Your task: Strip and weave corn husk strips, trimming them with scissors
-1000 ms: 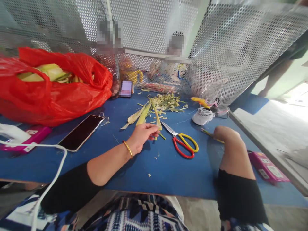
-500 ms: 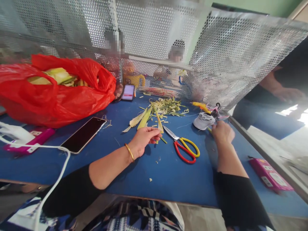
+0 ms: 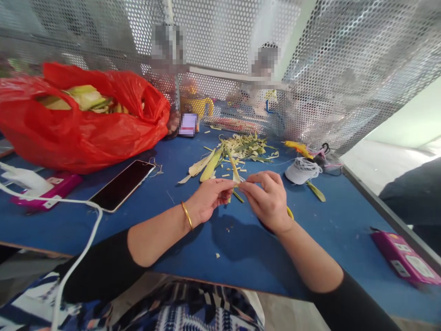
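Observation:
My left hand (image 3: 210, 197), with a gold bangle at its wrist, pinches a pale corn husk strip (image 3: 234, 169) between thumb and fingers. Meeting it at the strip's near end, my right hand (image 3: 267, 197) has its thumb and fingertips closed on the husk; whether a thread is there too is too small to tell. Behind both hands lie whole corn husk leaves (image 3: 211, 166) and a heap of cut husk scraps (image 3: 246, 146). The scissors are mostly hidden beneath my right hand, with only a yellow handle (image 3: 290, 212) showing.
To the right are a bundle of white thread (image 3: 302, 171) and a green husk piece (image 3: 316, 191). A red plastic bag (image 3: 113, 138) of husks fills the left, near a phone (image 3: 123, 186) and white cable (image 3: 94, 230). A perforated metal screen (image 3: 227, 41) stands behind.
My right hand has come from beside the thread bundle to my left hand and closed at the husk strip. It now covers most of the scissors. The left hand keeps its pinch.

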Motion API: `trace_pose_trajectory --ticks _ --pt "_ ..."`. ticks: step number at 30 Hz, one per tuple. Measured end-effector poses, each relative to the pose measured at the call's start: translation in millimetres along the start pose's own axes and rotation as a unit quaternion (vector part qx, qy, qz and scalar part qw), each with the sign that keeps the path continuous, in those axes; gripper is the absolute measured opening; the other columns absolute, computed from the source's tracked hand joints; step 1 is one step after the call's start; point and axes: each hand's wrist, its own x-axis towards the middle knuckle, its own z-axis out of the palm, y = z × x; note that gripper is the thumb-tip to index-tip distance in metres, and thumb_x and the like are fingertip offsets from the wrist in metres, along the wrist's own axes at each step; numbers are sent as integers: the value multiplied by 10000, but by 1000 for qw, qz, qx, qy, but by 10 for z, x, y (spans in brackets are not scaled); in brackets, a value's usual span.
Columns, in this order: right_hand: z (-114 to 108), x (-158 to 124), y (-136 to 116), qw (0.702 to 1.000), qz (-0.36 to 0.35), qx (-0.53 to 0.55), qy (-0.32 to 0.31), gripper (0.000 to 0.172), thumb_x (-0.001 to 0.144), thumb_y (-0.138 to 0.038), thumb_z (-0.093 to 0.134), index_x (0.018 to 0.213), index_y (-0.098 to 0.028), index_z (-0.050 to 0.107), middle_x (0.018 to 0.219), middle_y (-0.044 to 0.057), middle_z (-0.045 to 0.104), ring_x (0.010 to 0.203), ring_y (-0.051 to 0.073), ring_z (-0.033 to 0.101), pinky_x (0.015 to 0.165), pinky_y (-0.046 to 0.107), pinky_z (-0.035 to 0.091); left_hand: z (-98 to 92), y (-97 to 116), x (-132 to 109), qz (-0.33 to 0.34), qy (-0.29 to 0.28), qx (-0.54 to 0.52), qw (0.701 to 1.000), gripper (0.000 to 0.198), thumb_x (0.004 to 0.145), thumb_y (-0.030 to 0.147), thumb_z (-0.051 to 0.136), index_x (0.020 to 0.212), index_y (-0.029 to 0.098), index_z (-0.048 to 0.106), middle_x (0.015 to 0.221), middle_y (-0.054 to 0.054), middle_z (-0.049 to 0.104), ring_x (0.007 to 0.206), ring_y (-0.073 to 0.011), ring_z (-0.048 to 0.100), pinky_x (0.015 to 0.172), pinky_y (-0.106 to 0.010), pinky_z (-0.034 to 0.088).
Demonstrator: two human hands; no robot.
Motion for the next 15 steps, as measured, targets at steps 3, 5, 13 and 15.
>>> trace_pose_trajectory --ticks 3,5,13,15 --pt "-6 -32 51 1000 -17 -16 4 276 983 -149 529 921 -299 753 835 23 722 751 169 618 889 367 491 -1 -10 -8 -22 -17 -4 1000 215 673 270 828 615 166 650 589 24 561 539 -61 492 525 -207 377" --pt "-6 -41 59 1000 -18 -21 -12 326 993 -150 483 925 -312 757 829 18 727 737 168 620 925 386 499 -3 -11 -7 -29 -26 -7 999 206 672 269 830 629 164 658 602 21 573 551 -65 505 532 -206 382" --pt "1 -20 62 999 -49 13 -13 343 1000 -130 459 904 -284 750 831 20 735 750 157 638 919 369 506 -16 5 -4 -49 -27 -7 998 200 623 278 856 635 158 696 633 1 627 568 -76 531 524 -205 384" --pt "3 -12 59 999 -42 28 -13 333 992 -119 474 911 -280 754 834 23 731 765 159 642 902 361 503 -14 -9 3 -36 -19 1 999 184 635 263 852 640 152 704 623 1 627 566 -73 535 533 -204 390"
